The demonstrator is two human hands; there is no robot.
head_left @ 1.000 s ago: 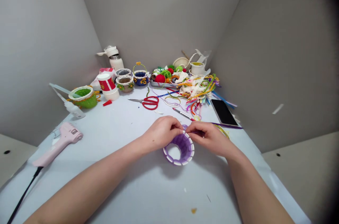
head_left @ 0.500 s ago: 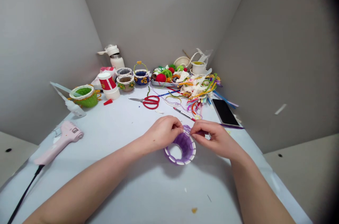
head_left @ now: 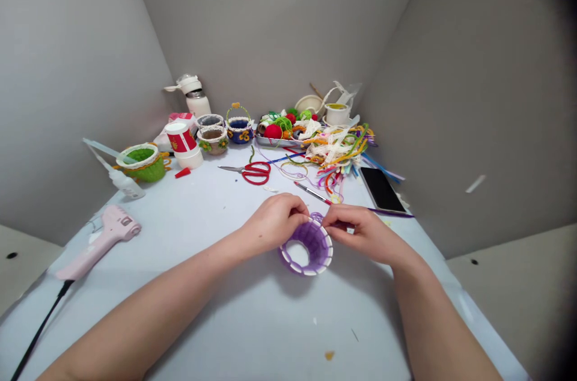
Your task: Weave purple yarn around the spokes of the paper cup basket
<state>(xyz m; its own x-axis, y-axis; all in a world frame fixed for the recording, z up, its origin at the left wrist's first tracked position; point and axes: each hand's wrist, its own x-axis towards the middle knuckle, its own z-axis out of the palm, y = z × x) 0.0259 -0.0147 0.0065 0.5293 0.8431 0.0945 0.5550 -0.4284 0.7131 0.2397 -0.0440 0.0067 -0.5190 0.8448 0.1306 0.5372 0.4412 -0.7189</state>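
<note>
A small purple woven cup [head_left: 307,249] with a white scalloped rim lies tilted on the white table [head_left: 225,309], its mouth toward me. My left hand [head_left: 274,225] curls round its far left side, fingers closed on the rim. My right hand [head_left: 360,231] pinches a purple strip [head_left: 317,217] at the cup's far edge; that strip seems to trail off to the right past the phone.
Red scissors [head_left: 255,172], a thin brush [head_left: 312,193] and a black phone [head_left: 381,188] lie beyond my hands. A heap of coloured strips [head_left: 340,152], a tray of yarn balls [head_left: 279,128], small decorated baskets [head_left: 225,131], a green basket [head_left: 142,163], a glue bottle [head_left: 124,182] and a pink glue gun [head_left: 101,243] stand around.
Both hands have shifted slightly and turned the cup a little, so its rim now faces me more squarely. The grip on cup and strip is the same.
</note>
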